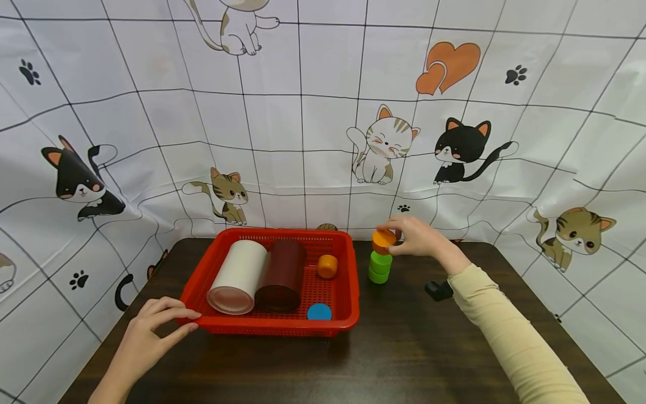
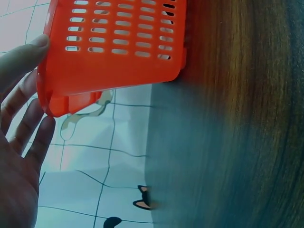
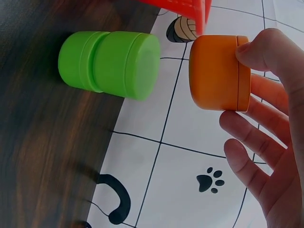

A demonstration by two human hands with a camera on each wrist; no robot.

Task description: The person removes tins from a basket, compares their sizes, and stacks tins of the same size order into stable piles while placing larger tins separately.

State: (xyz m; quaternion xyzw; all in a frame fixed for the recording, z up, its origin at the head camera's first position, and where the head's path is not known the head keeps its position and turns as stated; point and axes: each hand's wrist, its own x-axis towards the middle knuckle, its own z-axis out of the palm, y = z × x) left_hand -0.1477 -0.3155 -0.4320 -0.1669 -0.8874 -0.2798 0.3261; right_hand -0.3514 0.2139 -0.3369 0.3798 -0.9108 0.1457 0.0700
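Observation:
Between thumb and fingers, my right hand (image 1: 416,237) pinches a small orange lidded jar (image 3: 213,73) by its lid. The jar is held apart from and above two stacked green lidded jars (image 1: 379,266) that stand on the table, right of the basket. My left hand (image 1: 151,331) holds the front left corner of the red plastic basket (image 2: 114,71), thumb on one side of the rim and fingers on the other. Inside the basket lie a white cylinder (image 1: 239,272), a dark brown cylinder (image 1: 282,275), another orange jar (image 1: 327,266) and a blue round-topped piece (image 1: 319,312).
The basket stands on a dark wooden table (image 1: 404,348). A small black object (image 1: 438,290) lies near the right forearm. A white sheet printed with cartoon cats (image 1: 323,123) hangs behind the table and along its sides.

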